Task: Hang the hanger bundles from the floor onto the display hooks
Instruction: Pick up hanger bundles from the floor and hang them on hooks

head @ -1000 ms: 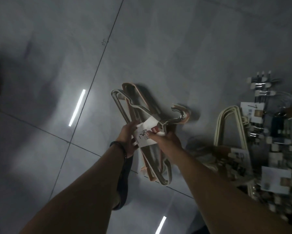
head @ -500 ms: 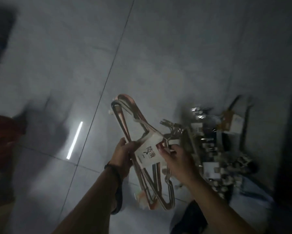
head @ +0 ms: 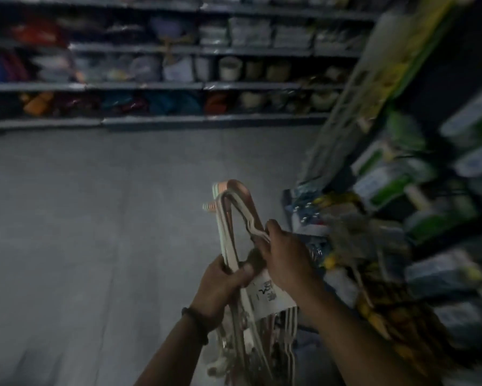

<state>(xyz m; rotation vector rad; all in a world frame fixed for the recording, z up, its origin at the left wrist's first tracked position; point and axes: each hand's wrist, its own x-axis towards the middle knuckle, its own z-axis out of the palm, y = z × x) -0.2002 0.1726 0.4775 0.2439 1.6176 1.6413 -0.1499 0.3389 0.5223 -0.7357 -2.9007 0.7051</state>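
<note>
A bundle of white and pink hangers with a white paper label is held upright in front of me, above the floor. My left hand grips the bundle's left side near its middle. My right hand grips its upper right part, beside the label. The display rack on the right is blurred, and I cannot make out its hooks.
Grey tiled floor stretches ahead and to the left. Shelves stocked with goods run along the back. The right-hand rack is crowded with packaged goods and hanging items reaching close to my right hand.
My view has swung up from the floor to the aisle and shelves. The bundle has come up with both hands, and the pile of hanger bundles on the floor has left the view.
</note>
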